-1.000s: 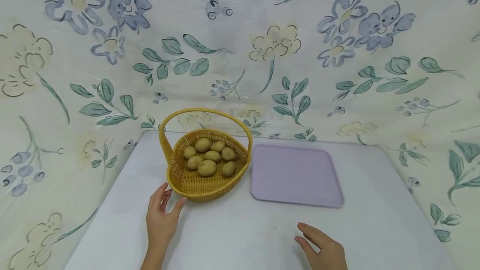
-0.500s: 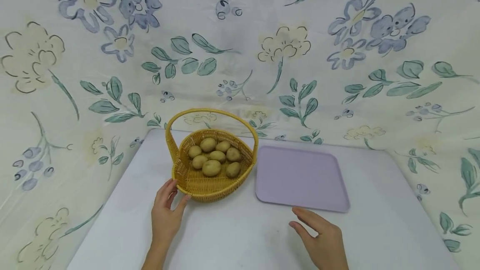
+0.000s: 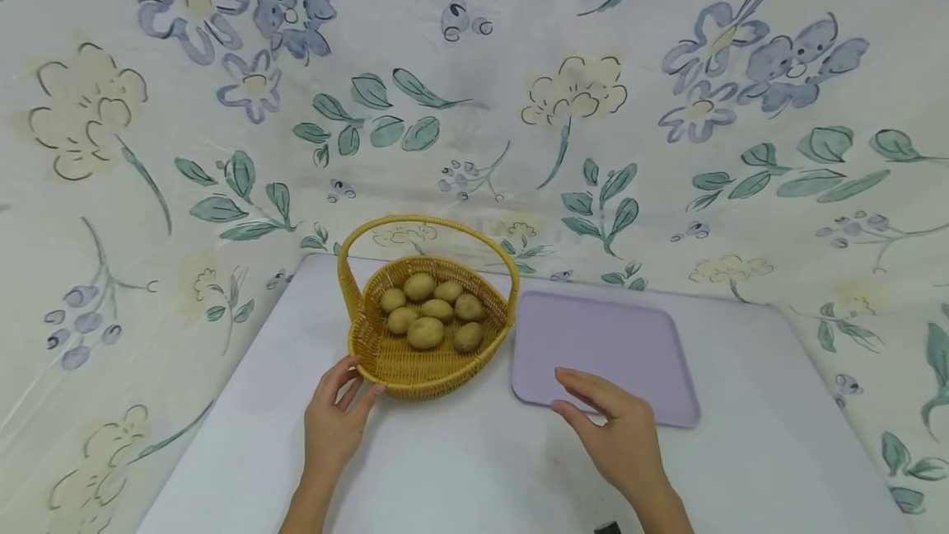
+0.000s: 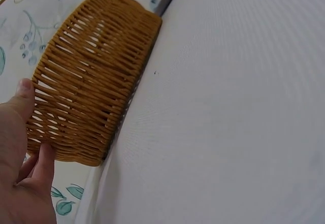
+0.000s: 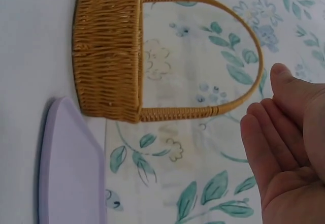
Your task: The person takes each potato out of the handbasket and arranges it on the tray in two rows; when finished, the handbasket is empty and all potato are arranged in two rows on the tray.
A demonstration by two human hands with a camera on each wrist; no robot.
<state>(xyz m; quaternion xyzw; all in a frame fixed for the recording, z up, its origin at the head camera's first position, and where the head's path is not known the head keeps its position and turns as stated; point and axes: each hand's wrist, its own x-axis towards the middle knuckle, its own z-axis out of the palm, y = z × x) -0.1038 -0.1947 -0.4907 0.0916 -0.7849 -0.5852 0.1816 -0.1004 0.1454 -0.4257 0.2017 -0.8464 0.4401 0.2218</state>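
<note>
Presently, by part:
Left hand (image 3: 334,427): fingers relaxed, tips touching the near wall of the wicker basket (image 3: 415,365), gripping nothing.
Right hand (image 3: 615,435): fingers straight, empty, over the near edge of the lilac tray (image 3: 630,336).
Basket: on the white table (image 3: 460,468), just left of the tray, holding potatoes (image 3: 433,316).

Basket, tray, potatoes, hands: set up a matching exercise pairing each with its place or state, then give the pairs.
Column one:
1. basket
2. tray
3. potatoes
4. left hand
5. right hand

Column two:
A. lilac, bare, flat on the table
B. inside the wicker
C. touches the basket's near wall
D. open, over the tray's near edge
E. yellow wicker, handle upright

Pairs: 1-E, 2-A, 3-B, 4-C, 5-D
</note>
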